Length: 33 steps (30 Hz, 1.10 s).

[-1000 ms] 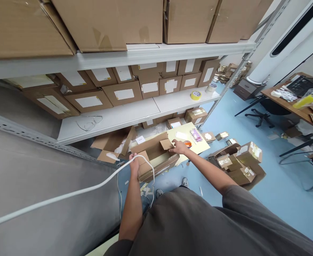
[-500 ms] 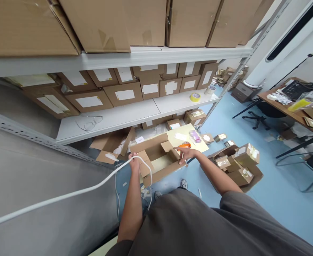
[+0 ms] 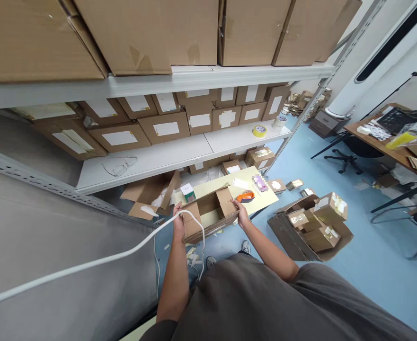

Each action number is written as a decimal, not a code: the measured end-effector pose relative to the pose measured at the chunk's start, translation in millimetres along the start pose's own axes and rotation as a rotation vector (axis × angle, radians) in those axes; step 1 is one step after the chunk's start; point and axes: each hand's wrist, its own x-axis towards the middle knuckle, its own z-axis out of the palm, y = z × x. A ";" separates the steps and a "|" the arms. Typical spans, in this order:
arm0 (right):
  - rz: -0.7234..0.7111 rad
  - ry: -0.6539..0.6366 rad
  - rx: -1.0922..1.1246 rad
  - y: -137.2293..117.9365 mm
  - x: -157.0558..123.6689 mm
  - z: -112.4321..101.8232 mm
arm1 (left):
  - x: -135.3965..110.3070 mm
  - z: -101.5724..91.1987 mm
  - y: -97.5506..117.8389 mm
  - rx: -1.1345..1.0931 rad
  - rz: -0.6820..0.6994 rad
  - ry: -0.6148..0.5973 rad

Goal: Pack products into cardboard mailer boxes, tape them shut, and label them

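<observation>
A cardboard box [image 3: 210,227] is held between my two hands above the near edge of a pale yellow table [image 3: 261,201]. Its two end flaps lie folded inward, and the table surface shows through between them. My left hand [image 3: 178,221] grips the left end, with a white cable [image 3: 165,226] crossing just in front of it. At the right end, my right hand [image 3: 241,213] is closed on the box edge. An orange tape dispenser [image 3: 245,196] lies on the table beside my right hand. A small white and green box [image 3: 188,192] stands behind the left end.
Shelves [image 3: 173,150] stand ahead, loaded with labelled cartons [image 3: 165,129], yellow tape [image 3: 259,131] and glasses [image 3: 120,166]. On the floor to the right sits a large carton [image 3: 293,239] full of small boxes. An open carton [image 3: 151,192] lies left of the table.
My right hand has moved from the near right flap to the box's right end. The long side flaps have been folded, and the white and green box now shows more behind it.
</observation>
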 end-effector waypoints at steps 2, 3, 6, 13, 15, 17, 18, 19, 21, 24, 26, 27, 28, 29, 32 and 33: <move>0.038 0.007 0.003 2.7 -0.7 5.7 | -2.7 0.4 4.8 0.023 -0.018 0.002; 0.048 -0.008 -0.027 3.1 -0.5 7.0 | -3.2 -0.1 6.9 0.033 -0.028 0.006; 0.028 -0.032 -0.157 4.0 1.8 7.0 | -0.7 -2.7 11.3 0.040 -0.014 0.003; 0.039 0.004 -0.118 15.9 8.6 1.0 | 16.5 -1.7 7.7 0.160 -0.007 -0.025; 0.037 -0.004 -0.085 19.7 10.8 1.4 | 16.1 -3.5 1.7 0.200 0.022 -0.076; 0.050 -0.010 -0.068 22.8 13.5 3.5 | 12.5 -7.9 -5.5 0.235 0.049 -0.136; 0.064 -0.009 -0.067 24.2 15.0 4.9 | 10.0 -10.7 -9.0 0.252 0.056 -0.156; 0.083 -0.009 -0.074 25.6 16.5 6.1 | 7.6 -13.5 -12.3 0.264 0.059 -0.167; 0.119 -0.024 -0.108 28.8 19.0 7.6 | 3.3 -18.7 -18.2 0.275 0.061 -0.167; 0.133 -0.066 -0.134 35.6 21.4 6.8 | -0.7 -24.9 -25.5 0.281 0.051 -0.143; 0.120 -0.075 -0.104 41.3 22.3 5.4 | -2.3 -28.4 -29.6 0.282 0.029 -0.100; 0.118 -0.071 -0.092 44.3 22.4 4.6 | -3.0 -30.1 -31.3 0.279 0.017 -0.074; 0.117 -0.059 -0.085 47.3 22.2 3.6 | -3.5 -31.6 -32.6 0.277 0.004 -0.054; 0.116 -0.045 -0.088 50.1 21.5 2.1 | -4.2 -33.0 -33.5 0.278 -0.010 -0.038; 0.099 -0.034 -0.123 56.5 15.7 -8.4 | -6.9 -36.5 -34.7 0.293 -0.049 -0.030; 0.087 -0.059 -0.133 57.6 12.5 -13.9 | -8.3 -37.3 -35.1 0.296 -0.061 -0.036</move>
